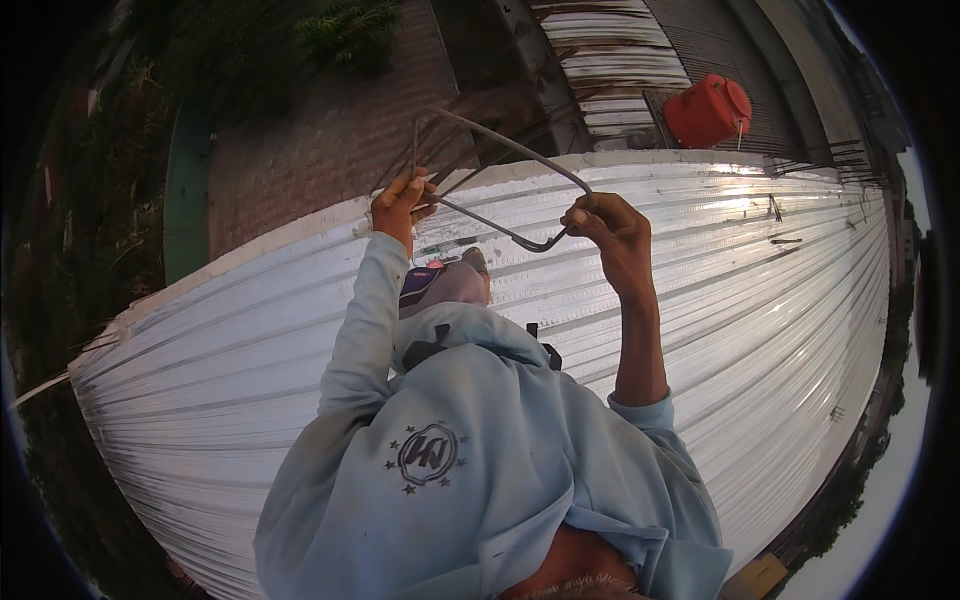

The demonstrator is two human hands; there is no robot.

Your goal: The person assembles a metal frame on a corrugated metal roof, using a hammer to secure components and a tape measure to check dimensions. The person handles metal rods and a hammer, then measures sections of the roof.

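Observation:
A bent steel rod stirrup (520, 148), roughly four-sided, is held up between my two hands over a pale corrugated metal roof. My left hand (400, 205) is closed around its left side, with the thumb and fingers pinching the rod. At the lower right corner, my right hand (612, 222) grips the bend between thumb and curled fingers. The far left corner looks smeared by motion. Both forearms are raised, and the stirrup is apart from the roof.
The corrugated roof (720, 300) spreads beneath me, ending at a pale far edge. Beyond lie a lower brownish roof (300, 150), rusty metal sheets (610, 60) and a red water tank (705, 112). Thin rods (835, 168) stick out at the far right. Small dark scraps (786, 241) lie on the roof.

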